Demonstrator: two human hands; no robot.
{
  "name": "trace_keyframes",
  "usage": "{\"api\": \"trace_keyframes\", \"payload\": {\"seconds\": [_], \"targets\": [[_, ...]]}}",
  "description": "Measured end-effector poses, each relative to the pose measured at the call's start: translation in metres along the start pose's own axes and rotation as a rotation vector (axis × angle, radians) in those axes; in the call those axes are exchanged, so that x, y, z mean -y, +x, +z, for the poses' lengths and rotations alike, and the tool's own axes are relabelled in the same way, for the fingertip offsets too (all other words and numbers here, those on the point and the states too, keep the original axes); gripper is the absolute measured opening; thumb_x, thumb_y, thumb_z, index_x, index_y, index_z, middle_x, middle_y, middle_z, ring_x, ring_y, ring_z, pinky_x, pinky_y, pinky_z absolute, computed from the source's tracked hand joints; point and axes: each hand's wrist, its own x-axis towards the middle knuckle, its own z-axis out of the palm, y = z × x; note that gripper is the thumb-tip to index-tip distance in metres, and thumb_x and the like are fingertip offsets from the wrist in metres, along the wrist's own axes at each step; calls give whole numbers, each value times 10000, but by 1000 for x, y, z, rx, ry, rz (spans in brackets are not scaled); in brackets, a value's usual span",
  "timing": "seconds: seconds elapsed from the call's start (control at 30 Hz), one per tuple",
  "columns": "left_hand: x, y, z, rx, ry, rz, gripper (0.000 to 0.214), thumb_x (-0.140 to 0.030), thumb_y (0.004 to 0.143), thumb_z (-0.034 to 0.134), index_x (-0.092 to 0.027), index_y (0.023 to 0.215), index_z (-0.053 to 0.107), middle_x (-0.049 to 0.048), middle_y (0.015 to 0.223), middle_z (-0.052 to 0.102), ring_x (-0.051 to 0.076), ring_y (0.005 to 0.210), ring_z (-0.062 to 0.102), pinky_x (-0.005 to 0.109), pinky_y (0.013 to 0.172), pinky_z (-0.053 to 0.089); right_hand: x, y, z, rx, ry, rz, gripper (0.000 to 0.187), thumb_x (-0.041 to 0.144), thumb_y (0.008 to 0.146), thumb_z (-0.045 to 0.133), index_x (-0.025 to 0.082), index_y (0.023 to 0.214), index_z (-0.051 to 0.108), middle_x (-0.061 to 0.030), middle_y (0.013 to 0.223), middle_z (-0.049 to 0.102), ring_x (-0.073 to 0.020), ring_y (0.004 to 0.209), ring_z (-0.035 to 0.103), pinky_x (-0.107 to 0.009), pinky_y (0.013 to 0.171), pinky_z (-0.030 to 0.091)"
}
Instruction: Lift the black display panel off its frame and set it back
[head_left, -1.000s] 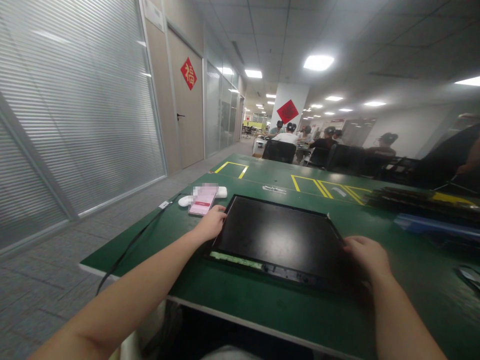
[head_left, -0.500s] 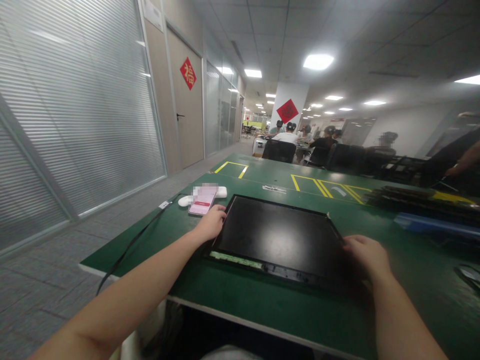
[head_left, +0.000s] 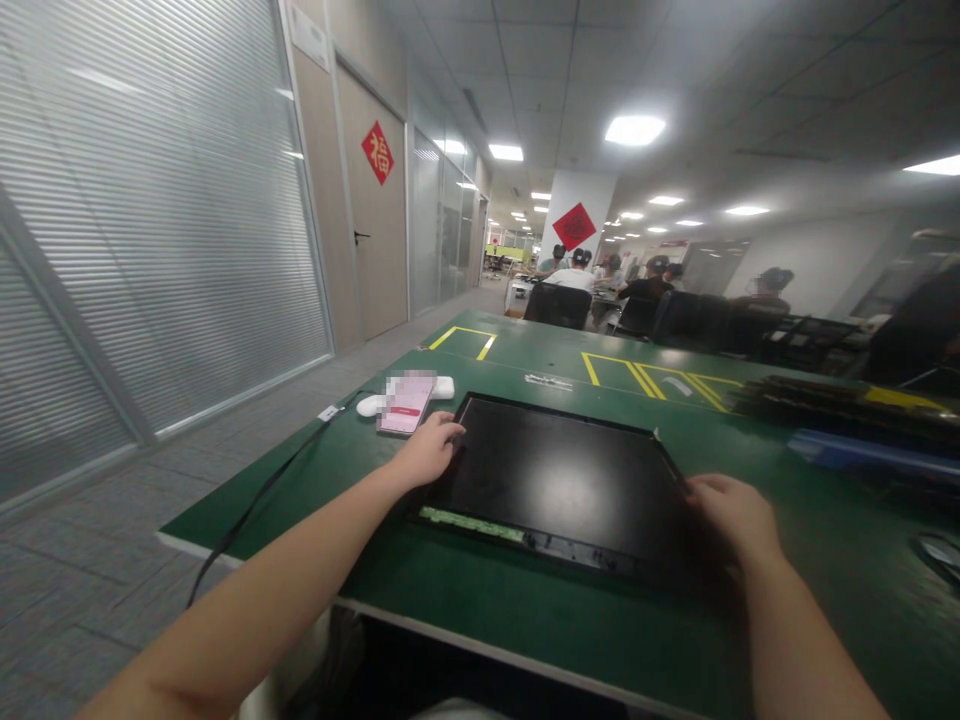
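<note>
Black screen panel (head_left: 562,475) face up on green surface (head_left: 555,610), near the wearer's side. Green strip (head_left: 472,525) along the left part of the panel's near edge. Left hand (head_left: 427,452) at the panel's left edge, fingers bent and closed over the rim. Right hand (head_left: 739,515) at the panel's right edge, nearly closed, fingertips on the rim; undersides of both grips hidden, firmness cannot be told.

Around the panel: phone (head_left: 409,405), screen lit pink, beyond its far left corner, close to the left hand. White objects (head_left: 443,387) beside the phone, also past that corner. Black cable (head_left: 262,487) well to the panel's left, running over the surface's side. Small pale strips (head_left: 548,382) just beyond the panel's far edge; yellow tape (head_left: 652,378) farther past it. Blue item (head_left: 862,455) and dark stack (head_left: 832,402) to the panel's right and beyond, both blurred.

In the way: left forearm across the ground between panel and cable; right hand over part of the panel's right edge. Closest clutter to the panel: phone and pale strips. Far beyond the panel, seated people (head_left: 581,275) and black chair (head_left: 557,304).
</note>
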Motion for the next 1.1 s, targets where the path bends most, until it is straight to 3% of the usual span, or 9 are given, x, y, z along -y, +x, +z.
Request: {"api": "trace_keyframes", "payload": {"seconds": [0.13,0.23,0.47,0.83,1.1], "targets": [[-7,-9,-6,93,4,83,445,-375,804,701,-199,1212,694,169,1450,499,363,1347,487,515,1139,381,-2,2,1,-27,-12,-31,270,332,748,549,227,858,771,-63,804,767,-259,803,677,-345,655,448],[-11,-13,-14,184,-18,182,579,-451,723,797,-235,1247,680,168,1518,442,382,1417,394,535,1148,348,-4,4,2,-30,-19,-30,262,336,742,552,235,847,770,-61,815,770,-264,809,677,-350,651,446],[-15,-14,-27,353,-115,367,592,-423,696,841,-276,1250,693,119,1432,567,323,1343,507,438,1121,388,-2,2,0,5,-9,4,287,327,741,540,240,896,765,-43,811,769,-268,868,671,-353,685,449],[-20,-14,-38,428,-224,437,567,-318,685,846,-283,1234,709,84,1407,598,287,1277,576,382,1090,420,0,-2,-1,-8,16,5,296,323,734,544,228,895,773,-62,823,770,-258,838,675,-336,663,453],[-12,-9,-37,477,-211,521,625,-272,661,863,-270,1262,694,90,1394,613,288,1252,595,384,1081,431,-2,1,-1,-6,-26,1,304,327,740,550,226,912,779,-53,838,772,-257,831,666,-339,663,444]]}}
